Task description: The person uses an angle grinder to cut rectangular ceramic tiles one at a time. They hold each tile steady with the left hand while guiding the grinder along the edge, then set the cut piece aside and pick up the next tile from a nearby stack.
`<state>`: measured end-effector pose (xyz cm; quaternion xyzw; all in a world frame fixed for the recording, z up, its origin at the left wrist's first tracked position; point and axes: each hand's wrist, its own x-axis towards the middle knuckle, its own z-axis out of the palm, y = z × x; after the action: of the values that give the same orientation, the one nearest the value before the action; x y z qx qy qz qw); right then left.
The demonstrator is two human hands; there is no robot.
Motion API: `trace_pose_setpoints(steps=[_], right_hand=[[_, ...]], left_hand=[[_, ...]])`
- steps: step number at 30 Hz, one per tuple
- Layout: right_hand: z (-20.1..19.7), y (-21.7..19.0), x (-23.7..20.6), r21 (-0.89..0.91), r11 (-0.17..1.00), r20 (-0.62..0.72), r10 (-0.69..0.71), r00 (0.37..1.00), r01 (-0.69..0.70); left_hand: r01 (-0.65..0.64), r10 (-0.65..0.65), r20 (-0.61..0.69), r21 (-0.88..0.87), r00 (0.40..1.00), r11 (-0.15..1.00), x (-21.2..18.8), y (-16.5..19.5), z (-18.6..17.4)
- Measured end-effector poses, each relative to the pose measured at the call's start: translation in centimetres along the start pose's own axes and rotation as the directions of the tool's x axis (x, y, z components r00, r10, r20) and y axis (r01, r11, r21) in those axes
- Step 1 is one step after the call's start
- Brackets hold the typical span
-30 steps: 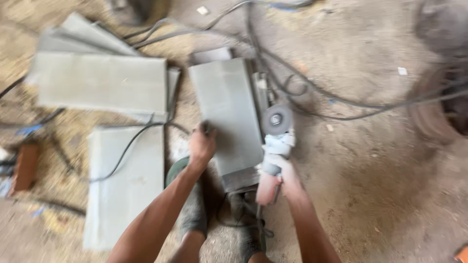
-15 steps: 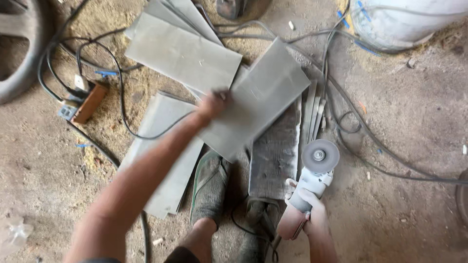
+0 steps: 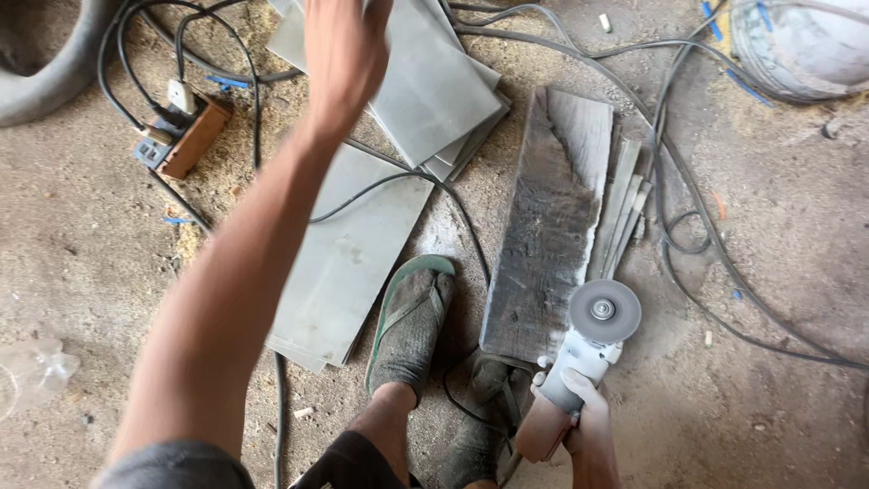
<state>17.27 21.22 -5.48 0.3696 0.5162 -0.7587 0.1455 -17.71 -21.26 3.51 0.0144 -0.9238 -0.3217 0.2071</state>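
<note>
My left hand (image 3: 344, 50) reaches far forward and rests, blurred, on the top grey tile (image 3: 434, 86) of a fanned stack; whether it grips the tile is unclear. My right hand (image 3: 579, 426) is closed round the body of an angle grinder (image 3: 579, 358), low at the right. Its round disc (image 3: 605, 311) faces up beside the near end of a dusty wooden board (image 3: 548, 226). My feet in green flip-flops (image 3: 412, 321) stand between the board and another grey tile (image 3: 348, 258) lying flat on the dirt floor.
Black cables (image 3: 688, 244) loop across the floor around the board. A socket block on a wooden piece (image 3: 186, 131) lies at the left, a tyre (image 3: 36, 77) at the top left, a white sack (image 3: 806, 36) at the top right. Thin grey strips (image 3: 625, 204) lean along the board.
My left hand carried a grey tile off the board, away to the upper left, onto the stack. The board now lies bare. The grinder stayed in my right hand.
</note>
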Motion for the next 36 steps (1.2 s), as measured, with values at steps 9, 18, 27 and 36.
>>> trace_pose_setpoints(steps=[9,18,27,36], right_hand=[[-0.4,1.5,0.9,0.102,0.995,0.077,0.015,0.997,-0.022],[0.9,0.8,0.1,0.117,0.993,0.127,-0.036,0.991,0.021],[-0.5,1.2,1.0,0.153,0.988,0.131,0.007,0.991,-0.028],[0.5,-0.5,-0.2,0.135,0.985,0.062,0.1,0.993,-0.108]], left_hand=[[0.348,-0.484,0.176,0.494,0.857,0.796,-28.9,-13.0,-1.7],[0.467,-0.619,0.188,0.501,0.763,0.728,-27.2,-11.0,-1.5],[0.438,-0.636,0.185,0.581,0.75,0.686,-29.4,-13.2,-0.2],[0.889,-0.751,0.56,0.051,0.351,0.454,-29.2,-16.9,-7.9]])
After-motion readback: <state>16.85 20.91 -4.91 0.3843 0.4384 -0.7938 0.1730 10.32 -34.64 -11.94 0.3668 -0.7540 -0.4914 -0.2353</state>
